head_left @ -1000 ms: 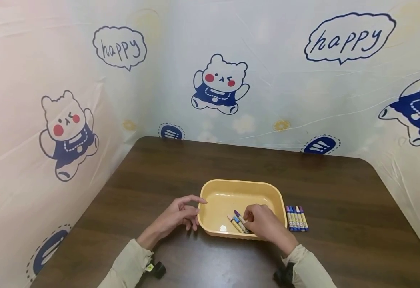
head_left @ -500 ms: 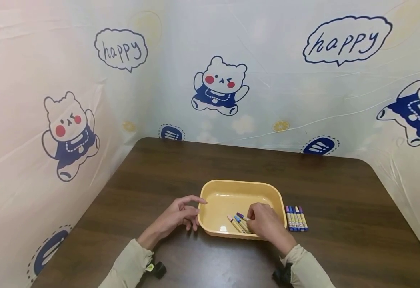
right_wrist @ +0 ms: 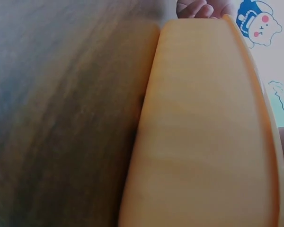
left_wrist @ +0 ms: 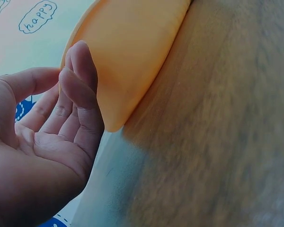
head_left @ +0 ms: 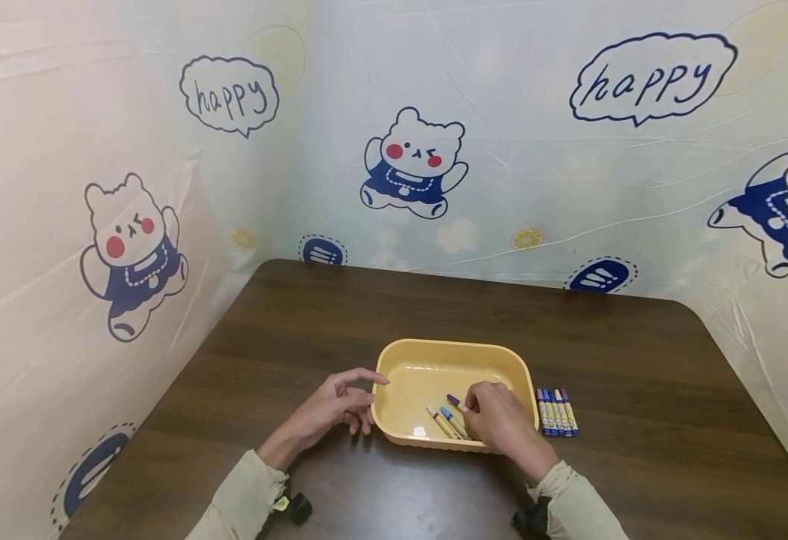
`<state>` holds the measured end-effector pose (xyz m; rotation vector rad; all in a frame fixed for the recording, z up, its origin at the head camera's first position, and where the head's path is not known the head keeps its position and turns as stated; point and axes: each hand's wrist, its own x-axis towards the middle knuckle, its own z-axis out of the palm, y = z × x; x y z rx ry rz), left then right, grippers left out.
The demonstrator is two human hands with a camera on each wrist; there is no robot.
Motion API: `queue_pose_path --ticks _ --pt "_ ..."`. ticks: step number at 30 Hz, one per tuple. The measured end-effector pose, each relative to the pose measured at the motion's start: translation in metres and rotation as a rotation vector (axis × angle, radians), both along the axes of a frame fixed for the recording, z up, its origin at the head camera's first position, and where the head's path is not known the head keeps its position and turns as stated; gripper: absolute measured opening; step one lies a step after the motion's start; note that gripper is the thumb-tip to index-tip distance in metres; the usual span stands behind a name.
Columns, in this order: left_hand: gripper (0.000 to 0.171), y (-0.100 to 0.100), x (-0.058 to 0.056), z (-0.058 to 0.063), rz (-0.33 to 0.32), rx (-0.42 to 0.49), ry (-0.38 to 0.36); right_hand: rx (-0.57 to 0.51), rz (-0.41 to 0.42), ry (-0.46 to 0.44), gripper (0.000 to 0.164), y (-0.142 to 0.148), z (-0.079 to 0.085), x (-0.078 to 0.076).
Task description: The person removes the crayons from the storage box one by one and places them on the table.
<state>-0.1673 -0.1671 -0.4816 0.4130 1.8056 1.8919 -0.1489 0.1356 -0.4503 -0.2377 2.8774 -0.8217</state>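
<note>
In the head view a yellow bin stands on the table. At its left end my left hand holds the rim, index finger over the edge; the left wrist view shows this hand against the outer wall. My right hand is inside the bin at the right, pinching a purple-tipped crayon, whose lower end the fingers hide. Beside it on the bin floor lie a pale-tipped crayon and a blue-tipped crayon. In the right wrist view the bin wall covers most of that hand.
Just right of the bin, several crayons lie side by side in a row on the dark wooden table. Printed cloth walls enclose the table at the back and both sides.
The purple-tipped crayon has shifted slightly to the right with my right hand, away from the blue-tipped one. My left hand has stayed at the rim.
</note>
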Motion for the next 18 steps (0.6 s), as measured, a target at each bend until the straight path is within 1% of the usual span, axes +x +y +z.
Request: queue_pose_path --ticks 3,6,12,18 --pt "0.039 0.000 0.000 0.001 0.001 0.004 -0.001 0.004 -0.007 0.031 0.007 0.003 0.004 -0.001" --pt "0.039 0.000 0.000 0.001 0.001 0.008 -0.002 0.005 -0.024 0.067 0.006 0.009 0.013 -0.003" --pt "0.037 0.000 0.000 -0.001 -0.002 0.006 0.001 0.009 -0.056 0.179 0.005 0.030 0.035 -0.005" --pt "0.039 0.000 -0.001 -0.002 -0.002 0.001 0.003 -0.034 -0.092 0.218 0.005 0.053 0.057 -0.002"
